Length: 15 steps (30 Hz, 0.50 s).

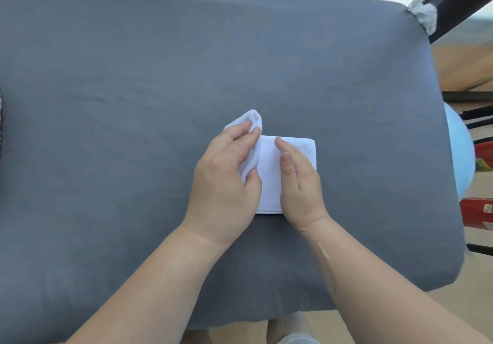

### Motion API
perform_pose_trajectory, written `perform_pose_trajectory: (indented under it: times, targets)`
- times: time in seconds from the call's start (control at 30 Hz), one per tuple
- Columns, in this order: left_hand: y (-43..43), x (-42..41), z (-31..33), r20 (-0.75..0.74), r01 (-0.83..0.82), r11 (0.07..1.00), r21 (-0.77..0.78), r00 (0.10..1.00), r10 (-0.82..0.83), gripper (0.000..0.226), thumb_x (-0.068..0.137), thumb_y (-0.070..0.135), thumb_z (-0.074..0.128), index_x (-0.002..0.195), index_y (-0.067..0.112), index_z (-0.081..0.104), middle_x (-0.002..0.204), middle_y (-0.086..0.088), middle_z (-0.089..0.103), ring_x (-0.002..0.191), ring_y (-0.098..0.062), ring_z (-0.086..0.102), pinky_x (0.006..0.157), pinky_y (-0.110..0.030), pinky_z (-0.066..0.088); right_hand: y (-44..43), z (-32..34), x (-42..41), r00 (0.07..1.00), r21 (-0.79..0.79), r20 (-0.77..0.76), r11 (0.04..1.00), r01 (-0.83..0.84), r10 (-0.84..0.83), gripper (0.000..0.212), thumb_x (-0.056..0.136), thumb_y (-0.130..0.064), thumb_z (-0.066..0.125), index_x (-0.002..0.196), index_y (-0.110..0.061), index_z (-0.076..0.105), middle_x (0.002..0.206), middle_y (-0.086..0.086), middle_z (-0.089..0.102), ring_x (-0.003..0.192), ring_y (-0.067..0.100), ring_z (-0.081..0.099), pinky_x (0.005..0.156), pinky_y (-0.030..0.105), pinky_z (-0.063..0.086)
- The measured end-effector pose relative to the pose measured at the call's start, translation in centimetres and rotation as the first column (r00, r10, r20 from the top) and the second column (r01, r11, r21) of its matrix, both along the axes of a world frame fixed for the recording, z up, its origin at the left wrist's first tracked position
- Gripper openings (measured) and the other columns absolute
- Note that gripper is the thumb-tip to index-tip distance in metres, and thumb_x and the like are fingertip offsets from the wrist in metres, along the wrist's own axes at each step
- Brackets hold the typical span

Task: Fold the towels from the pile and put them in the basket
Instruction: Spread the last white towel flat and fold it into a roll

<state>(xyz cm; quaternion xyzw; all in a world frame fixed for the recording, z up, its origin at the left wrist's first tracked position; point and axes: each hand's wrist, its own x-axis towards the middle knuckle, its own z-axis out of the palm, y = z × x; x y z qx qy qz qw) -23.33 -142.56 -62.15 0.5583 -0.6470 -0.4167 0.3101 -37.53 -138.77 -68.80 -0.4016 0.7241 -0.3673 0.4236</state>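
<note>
Where the towel [288, 178] lies, grey cloth [160, 77]; rightward, blue ball [460, 154].

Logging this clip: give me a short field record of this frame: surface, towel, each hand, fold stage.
surface: grey cloth-covered table
towel: white, partly folded, lying mid-table
left hand: grips the towel's raised left flap
right hand: straight fingers, edge-on, pressing on the flat part
stage: mid-fold, flap not yet laid over
</note>
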Motion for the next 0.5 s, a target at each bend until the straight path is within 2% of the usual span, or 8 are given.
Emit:
perform_pose_trajectory:
  times: [0.1,0.23,0.3,0.37,0.4,0.5]
  targets:
    - [0.8,-4.0,-0.4,0.023,0.058,0.998,-0.012,0.998,-0.057,0.061,0.079,-0.014,0.057,0.134,0.014,0.061,0.144,0.006,0.051,0.132,-0.003,0.044,0.107,-0.027,0.042,1.1,0.9,-3.4,0.99,0.048,0.106,0.995,0.093,-0.097,0.07,0.089,-0.071,0.03,0.13,-0.025,0.064,0.126,-0.014,0.066,0.119,-0.003,0.058,0.102,0.019,0.044]
    - [1.8,-8.7,-2.5,0.087,0.149,0.987,0.054,0.984,-0.153,0.055,0.082,-0.011,0.056,0.13,0.014,0.065,0.146,0.0,0.052,0.134,-0.01,0.046,0.11,-0.019,0.035,1.8,1.4,-6.8,0.937,0.147,0.277,0.973,0.178,-0.214,0.053,0.097,-0.06,0.04,0.126,-0.024,0.064,0.111,0.003,0.074,0.106,0.018,0.07,0.098,0.041,0.054]
    - [2.3,-10.4,-3.5,0.096,0.158,0.982,0.105,0.981,-0.168,0.044,0.086,-0.003,0.062,0.124,0.016,0.068,0.144,0.0,0.055,0.129,-0.013,0.052,0.107,-0.022,0.039,2.0,1.5,-7.8,0.922,0.181,0.311,0.966,0.182,-0.232,0.04,0.102,-0.045,0.049,0.135,-0.025,0.057,0.107,-0.003,0.075,0.1,0.012,0.071,0.093,0.036,0.055]
    - [2.8,-11.2,-4.5,0.071,0.153,0.978,0.139,0.984,-0.164,0.029,0.087,0.007,0.066,0.114,0.016,0.072,0.13,0.001,0.065,0.117,-0.013,0.06,0.099,-0.031,0.049,1.9,1.6,-8.3,0.916,0.21,0.34,0.967,0.146,-0.212,0.044,0.102,-0.037,0.055,0.144,-0.027,0.047,0.096,-0.02,0.075,0.094,-0.002,0.07,0.087,0.024,0.053]
    - [2.9,-11.2,-5.0,0.063,0.144,0.981,0.13,0.986,-0.153,0.023,0.089,0.008,0.064,0.109,0.015,0.073,0.122,0.002,0.069,0.112,-0.011,0.063,0.094,-0.032,0.052,1.9,1.5,-8.4,0.916,0.225,0.343,0.965,0.137,-0.21,0.048,0.101,-0.035,0.056,0.147,-0.027,0.043,0.093,-0.024,0.074,0.094,-0.004,0.07,0.087,0.022,0.053]
    - [3.1,-10.1,-5.4,0.072,0.05,0.998,0.048,0.996,-0.053,0.023,0.092,0.003,0.058,0.105,0.013,0.075,0.118,0.006,0.07,0.109,-0.006,0.063,0.092,-0.023,0.05,1.3,1.1,-8.4,0.942,0.252,0.256,0.956,0.151,-0.216,0.053,0.098,-0.031,0.063,0.147,-0.028,0.042,0.095,-0.009,0.076,0.095,0.003,0.07,0.091,0.03,0.055]
